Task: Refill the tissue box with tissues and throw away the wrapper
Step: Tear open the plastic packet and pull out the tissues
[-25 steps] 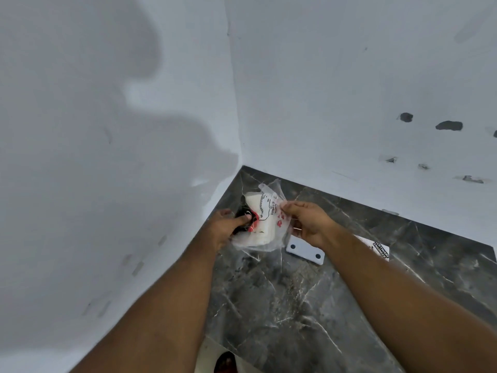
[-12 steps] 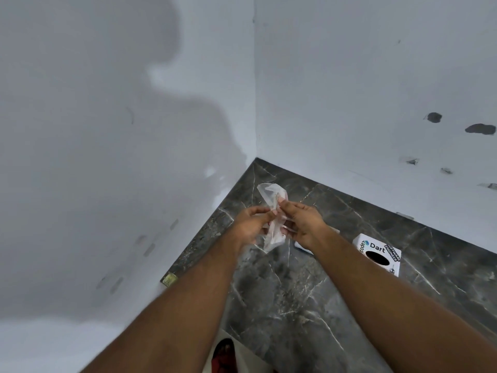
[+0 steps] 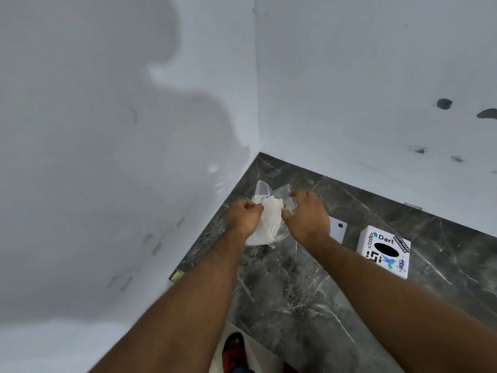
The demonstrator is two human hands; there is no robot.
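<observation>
A stack of white tissues [image 3: 269, 224] sits inside a clear plastic wrapper [image 3: 262, 188] held over the dark marble counter near the wall corner. My left hand [image 3: 243, 218] pinches the wrapper's left edge. My right hand [image 3: 306, 216] grips the wrapper's right edge, pulling it apart from the left. A white tissue box [image 3: 384, 251] with a black oval slot and printed stickers stands on the counter to the right of my right hand, apart from it.
A flat white plate with a hole [image 3: 337, 228] lies on the marble counter [image 3: 295, 292] between my right hand and the box. White walls [image 3: 349, 90] meet in a corner behind. The counter's left edge runs along the wall.
The wrapper was bunched narrow between both hands; my hands have moved apart and spread it open, showing the tissues. The view shifted, bringing the tissue box further into sight.
</observation>
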